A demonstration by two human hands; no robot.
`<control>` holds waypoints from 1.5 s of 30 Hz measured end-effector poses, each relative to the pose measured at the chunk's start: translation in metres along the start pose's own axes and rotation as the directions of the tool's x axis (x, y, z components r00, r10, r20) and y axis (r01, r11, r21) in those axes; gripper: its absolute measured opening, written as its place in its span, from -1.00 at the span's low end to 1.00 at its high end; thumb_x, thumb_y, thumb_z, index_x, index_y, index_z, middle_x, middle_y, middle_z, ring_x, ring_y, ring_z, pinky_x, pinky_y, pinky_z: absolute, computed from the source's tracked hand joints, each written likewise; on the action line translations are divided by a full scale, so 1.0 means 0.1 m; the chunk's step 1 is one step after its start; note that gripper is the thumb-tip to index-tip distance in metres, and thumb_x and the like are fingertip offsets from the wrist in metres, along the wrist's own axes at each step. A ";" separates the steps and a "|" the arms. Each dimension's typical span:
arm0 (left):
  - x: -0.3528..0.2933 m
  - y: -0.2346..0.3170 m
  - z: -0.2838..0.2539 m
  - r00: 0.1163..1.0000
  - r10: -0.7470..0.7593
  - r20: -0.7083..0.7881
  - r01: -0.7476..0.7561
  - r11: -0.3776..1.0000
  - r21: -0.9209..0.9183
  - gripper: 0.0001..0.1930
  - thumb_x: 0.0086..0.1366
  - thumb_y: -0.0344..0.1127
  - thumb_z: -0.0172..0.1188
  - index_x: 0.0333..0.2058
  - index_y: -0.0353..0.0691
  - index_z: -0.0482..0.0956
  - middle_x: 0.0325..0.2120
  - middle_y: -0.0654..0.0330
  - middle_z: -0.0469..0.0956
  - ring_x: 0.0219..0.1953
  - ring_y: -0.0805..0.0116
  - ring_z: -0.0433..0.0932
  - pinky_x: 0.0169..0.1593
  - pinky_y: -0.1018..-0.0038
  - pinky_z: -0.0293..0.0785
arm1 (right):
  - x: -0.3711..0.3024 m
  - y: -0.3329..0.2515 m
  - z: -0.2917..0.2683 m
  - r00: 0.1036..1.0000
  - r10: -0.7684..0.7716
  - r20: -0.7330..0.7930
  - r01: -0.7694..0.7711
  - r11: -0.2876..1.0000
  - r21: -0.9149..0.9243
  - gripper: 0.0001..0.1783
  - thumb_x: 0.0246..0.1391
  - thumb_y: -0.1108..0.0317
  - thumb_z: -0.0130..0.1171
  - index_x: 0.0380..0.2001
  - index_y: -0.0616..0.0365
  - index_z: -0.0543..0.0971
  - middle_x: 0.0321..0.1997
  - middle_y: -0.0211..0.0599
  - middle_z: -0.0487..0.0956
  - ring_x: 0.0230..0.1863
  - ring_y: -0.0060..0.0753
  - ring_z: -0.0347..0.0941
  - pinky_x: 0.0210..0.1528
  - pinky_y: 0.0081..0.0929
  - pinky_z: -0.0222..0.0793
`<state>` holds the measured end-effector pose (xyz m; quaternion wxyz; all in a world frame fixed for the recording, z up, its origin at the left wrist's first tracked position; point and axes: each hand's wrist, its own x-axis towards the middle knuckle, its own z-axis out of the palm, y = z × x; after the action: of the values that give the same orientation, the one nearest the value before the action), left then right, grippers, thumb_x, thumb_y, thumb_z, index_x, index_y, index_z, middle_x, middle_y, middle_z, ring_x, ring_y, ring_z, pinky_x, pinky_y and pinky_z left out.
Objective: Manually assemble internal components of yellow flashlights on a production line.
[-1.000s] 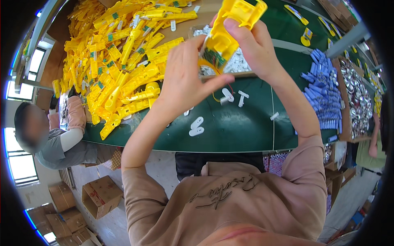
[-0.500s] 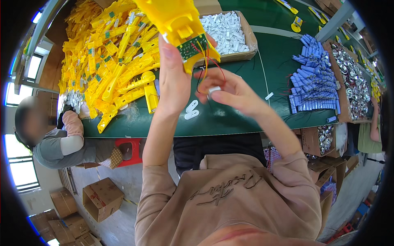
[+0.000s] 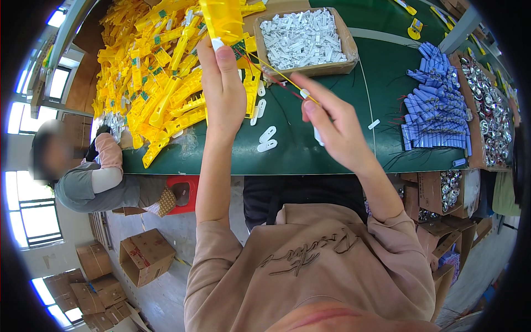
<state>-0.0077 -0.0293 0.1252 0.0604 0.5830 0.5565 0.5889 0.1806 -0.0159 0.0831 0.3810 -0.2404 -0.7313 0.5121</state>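
A green table (image 3: 332, 160) spans the upper half of the view, and its far edge is cut off by the frame. On its left side lies a heap of yellow plastic housings (image 3: 157, 83) — far too many and too tangled to count. To the right a stack of blue cells (image 3: 437, 116) with thin leads sits near the table's right end, again uncountable, and beyond it a tray of silvery round parts (image 3: 489, 110) is blurred by the lens rim. One cardboard box (image 3: 307, 39) of small white pieces stands at the middle top. Four or so loose white tabs (image 3: 266, 138) lie on the green surface between the two forearms.

The left hand (image 3: 224, 94) is raised above the table, fingers closed around one yellow housing (image 3: 222, 19) whose top is cut off; a small green circuit board (image 3: 239, 48) shows at its lower edge, partly hidden by the thumb. The right hand (image 3: 332, 124) pinches thin red and yellow wires (image 3: 276, 74) between thumb and forefinger — they run up to the board. A white piece (image 3: 318, 135) peeks from behind that hand, mostly hidden.

At the left, another person (image 3: 83, 171) sits by the table.
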 end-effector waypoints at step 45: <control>-1.19 -0.20 0.40 0.657 -0.213 0.723 0.153 0.977 0.149 -0.71 0.28 -0.26 0.00 -0.15 -0.36 0.38 -0.39 -0.03 0.43 -0.36 0.12 0.46 -0.29 0.37 0.38 | -0.23 0.71 -0.48 0.933 0.043 -0.356 -0.048 0.999 -0.007 -0.62 0.25 0.12 -0.17 -0.40 0.21 0.46 -0.53 -0.32 0.42 -0.53 -0.57 0.37 -0.45 -0.60 0.25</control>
<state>0.0482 -0.0835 0.0249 0.3156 0.7130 0.5627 0.2745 0.2304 0.0199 0.0185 0.4933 -0.3489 -0.6485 0.4630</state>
